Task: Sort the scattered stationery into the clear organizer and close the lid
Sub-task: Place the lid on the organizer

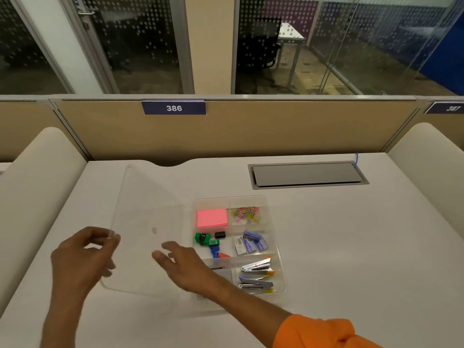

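Note:
The clear organizer [273,217] stands on the desk with its compartments filled: pink sticky notes [212,217], coloured paper clips [246,214], small sharpeners and erasers [210,242], staple boxes [251,244] and two staplers [257,275]. Its clear lid [145,197] is swung out to the left, tilted up off the desk. My left hand [82,254] pinches the lid's left edge. My right hand [183,264] reaches across under the lid with relaxed fingers, holding nothing.
A grey cable hatch [307,175] is set into the white desk [351,247] at the back right. A beige partition with the label 386 [173,108] closes the desk's far side. Padded dividers flank both sides.

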`<state>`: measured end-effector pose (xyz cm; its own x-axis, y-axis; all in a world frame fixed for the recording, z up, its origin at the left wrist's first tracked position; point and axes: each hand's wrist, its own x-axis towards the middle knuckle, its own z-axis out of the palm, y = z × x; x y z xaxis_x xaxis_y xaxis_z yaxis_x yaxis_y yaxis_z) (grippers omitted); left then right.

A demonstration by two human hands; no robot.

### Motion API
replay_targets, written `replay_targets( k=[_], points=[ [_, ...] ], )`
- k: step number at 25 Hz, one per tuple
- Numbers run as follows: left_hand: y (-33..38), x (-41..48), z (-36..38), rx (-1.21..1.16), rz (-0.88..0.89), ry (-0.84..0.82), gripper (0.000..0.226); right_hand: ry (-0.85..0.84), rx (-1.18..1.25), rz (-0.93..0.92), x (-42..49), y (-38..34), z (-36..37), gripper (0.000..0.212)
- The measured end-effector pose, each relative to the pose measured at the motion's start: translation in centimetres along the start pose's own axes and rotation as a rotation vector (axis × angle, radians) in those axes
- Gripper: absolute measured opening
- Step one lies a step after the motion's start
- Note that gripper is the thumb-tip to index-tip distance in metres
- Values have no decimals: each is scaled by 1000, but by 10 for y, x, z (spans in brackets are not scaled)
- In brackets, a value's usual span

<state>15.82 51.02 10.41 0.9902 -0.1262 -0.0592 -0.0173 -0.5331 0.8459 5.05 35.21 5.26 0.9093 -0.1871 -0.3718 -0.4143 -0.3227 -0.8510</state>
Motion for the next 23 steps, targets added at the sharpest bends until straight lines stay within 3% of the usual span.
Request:
replay_targets(
  k=[5, 8, 10, 12, 14, 17, 20, 23],
  points=[
    [48, -39, 56, 1, 125, 11, 11, 154, 373, 36, -9, -37, -41, 74],
    [64, -53, 85, 64, 228, -23, 10, 209, 314, 74, -10, -48, -71, 69],
    [76, -62, 102, 91, 258, -40, 14, 281, 151, 69, -4, -48, -85, 53],
    [80, -67, 116, 129, 259, -80, 20, 352, -12, 60, 2, -45, -98, 31],
    [78, -66, 125, 144, 246, -199, 21, 379, -90, 90, 4, -40, -110, 28],
    [60, -53, 124, -16, 142, -343, 10, 382, -96, 121, 0, -20, -122, 15],
    [22, -35, 127, 8, 131, -173, 17, 403, 89, 115, -12, 6, -132, 15],
    [-21, -22, 141, 193, 21, -203, 44, 398, 322, 145, -31, 33, -145, 14]
  ],
)
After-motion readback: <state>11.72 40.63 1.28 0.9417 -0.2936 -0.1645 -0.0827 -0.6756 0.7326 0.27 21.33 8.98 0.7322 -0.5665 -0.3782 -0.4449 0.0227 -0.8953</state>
